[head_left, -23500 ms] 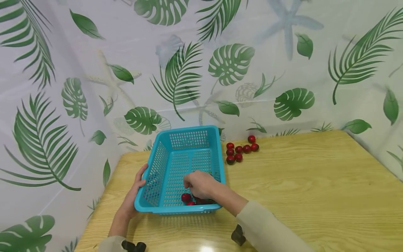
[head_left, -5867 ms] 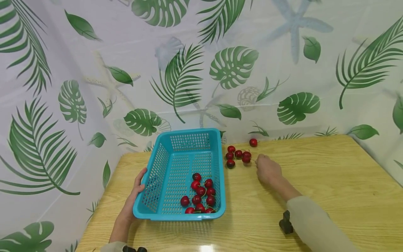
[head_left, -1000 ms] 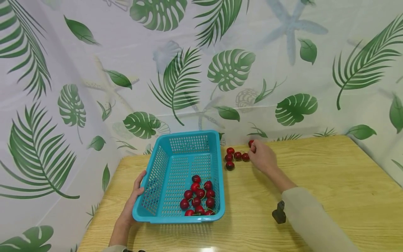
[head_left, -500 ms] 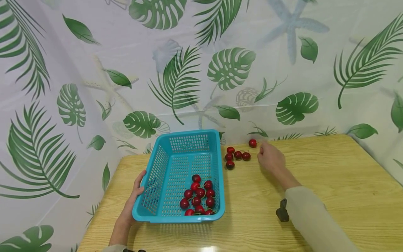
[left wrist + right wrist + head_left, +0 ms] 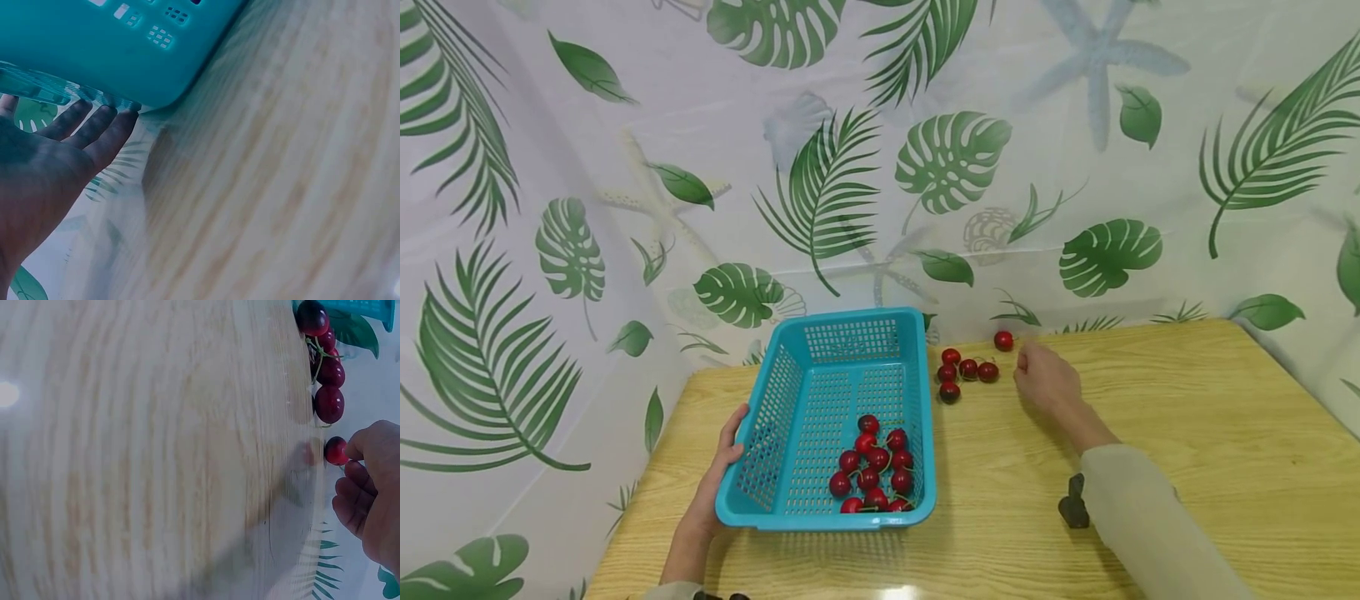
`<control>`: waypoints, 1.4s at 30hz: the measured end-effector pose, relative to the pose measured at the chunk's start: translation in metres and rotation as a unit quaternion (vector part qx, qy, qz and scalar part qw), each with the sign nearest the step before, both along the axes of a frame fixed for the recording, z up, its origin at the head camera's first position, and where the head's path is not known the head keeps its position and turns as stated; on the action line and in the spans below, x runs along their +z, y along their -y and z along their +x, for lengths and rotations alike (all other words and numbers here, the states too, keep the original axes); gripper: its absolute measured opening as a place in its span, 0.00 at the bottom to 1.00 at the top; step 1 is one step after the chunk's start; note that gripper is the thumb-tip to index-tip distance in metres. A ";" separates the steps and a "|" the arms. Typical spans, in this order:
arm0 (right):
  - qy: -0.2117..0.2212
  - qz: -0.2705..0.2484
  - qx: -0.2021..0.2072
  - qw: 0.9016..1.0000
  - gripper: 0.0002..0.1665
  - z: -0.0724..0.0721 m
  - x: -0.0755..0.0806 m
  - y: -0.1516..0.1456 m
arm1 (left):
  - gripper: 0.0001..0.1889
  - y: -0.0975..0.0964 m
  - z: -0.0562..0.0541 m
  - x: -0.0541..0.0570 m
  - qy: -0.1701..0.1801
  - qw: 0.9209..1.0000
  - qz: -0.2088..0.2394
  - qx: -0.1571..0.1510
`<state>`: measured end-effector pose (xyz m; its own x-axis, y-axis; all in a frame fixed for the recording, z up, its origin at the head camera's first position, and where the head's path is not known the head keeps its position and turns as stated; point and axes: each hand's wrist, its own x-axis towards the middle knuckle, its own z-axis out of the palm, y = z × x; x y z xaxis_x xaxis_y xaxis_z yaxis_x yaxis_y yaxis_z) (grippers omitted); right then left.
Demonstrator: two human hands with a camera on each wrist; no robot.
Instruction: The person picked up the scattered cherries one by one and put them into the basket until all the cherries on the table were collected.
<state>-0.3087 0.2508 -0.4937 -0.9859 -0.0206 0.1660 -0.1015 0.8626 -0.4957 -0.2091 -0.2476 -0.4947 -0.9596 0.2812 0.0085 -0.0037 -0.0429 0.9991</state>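
Note:
In the head view a blue plastic basket (image 5: 823, 523) stands at the left of the table, with several dark red cherries (image 5: 877, 458) in its front right corner. My left hand (image 5: 715, 475) rests against the basket's left side; in the left wrist view its fingers (image 5: 115, 139) reach straight to the wall. To the right of the basket lie several more cherries (image 5: 967, 369). One lone cherry (image 5: 1003, 340) sits behind them near the cloth. My right hand (image 5: 1048, 379), fingers curled, is just right of it, fingertips at its edge in the right wrist view; I cannot tell whether they pinch its stem.
The wooden table (image 5: 1187, 467) ends at the back against a white cloth (image 5: 865, 75) printed with green leaves, which also hangs at the left side. Black wrist mounts (image 5: 1075, 500) sit on the forearms.
My right hand has moved from over the lone cherry to just right of it, uncovering it, and has stayed nearly still over the last half second. Earlier, more cherries came into the basket.

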 end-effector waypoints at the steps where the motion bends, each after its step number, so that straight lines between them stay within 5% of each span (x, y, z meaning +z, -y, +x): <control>1: -0.002 0.001 0.004 1.000 0.01 0.000 -0.001 0.001 | 0.32 0.000 0.000 0.000 0.001 1.000 0.000 0.001; 7: -0.007 0.016 0.032 0.999 0.09 -0.004 -0.007 0.010 | 0.32 0.000 0.001 0.001 0.001 1.000 -0.001 0.002; 18: -0.068 0.054 0.086 0.993 0.06 -0.006 -0.008 0.044 | 0.32 0.002 -0.002 0.001 -0.009 1.000 -0.008 0.001; 24: -0.056 0.062 0.088 0.993 0.13 -0.011 -0.008 0.058 | 0.32 0.003 -0.003 0.001 -0.009 1.000 -0.001 0.000; 42: -0.083 0.099 0.105 0.986 0.09 -0.018 -0.015 0.066 | 0.32 0.002 -0.001 -0.005 -0.008 1.000 -0.004 0.000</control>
<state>-0.3269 0.1847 -0.5090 -0.9158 -0.2704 0.2971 -0.3546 0.8916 -0.2817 -0.2106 -0.2500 -0.4994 -0.9594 0.2813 0.0216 0.0125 -0.0340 0.9993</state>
